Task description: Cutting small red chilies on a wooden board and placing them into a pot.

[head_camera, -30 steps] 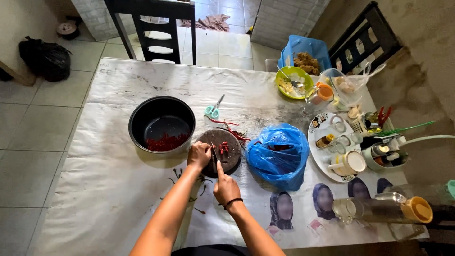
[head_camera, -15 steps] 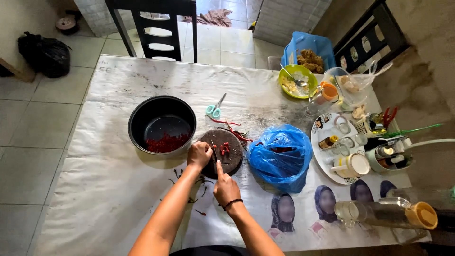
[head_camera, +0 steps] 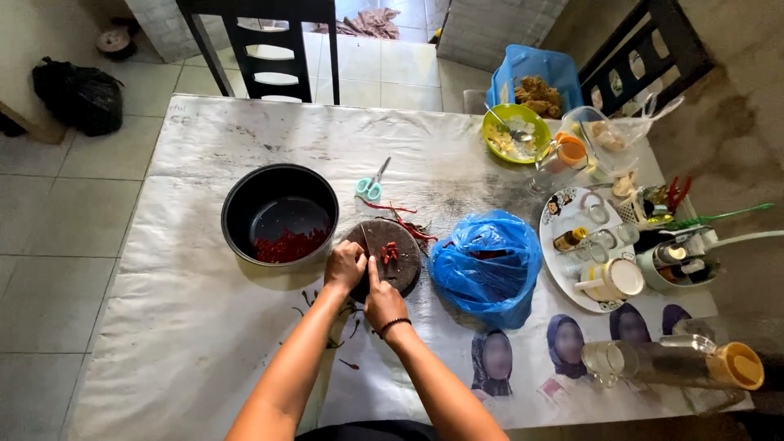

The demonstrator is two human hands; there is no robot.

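I look down on a floor (head_camera: 73,204) of large pale tiles with dark grout, lit by soft daylight. A table (head_camera: 204,343) under a white, stained covering fills the middle. 1 dark slatted chair (head_camera: 261,49) stands at its far end, another dark chair (head_camera: 637,61) at the right by a blotchy tan wall (head_camera: 735,106). A black bag (head_camera: 77,98) sits on the floor at left.

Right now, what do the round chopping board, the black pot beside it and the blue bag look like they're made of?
Chopping board: probably wood, dark brown and matte, though stains leave it open. Black pot: likely coated metal, thin rim with a faint sheen inside, red chilli pieces at the bottom. Blue bag: thin plastic film, glossy and crumpled into folds.
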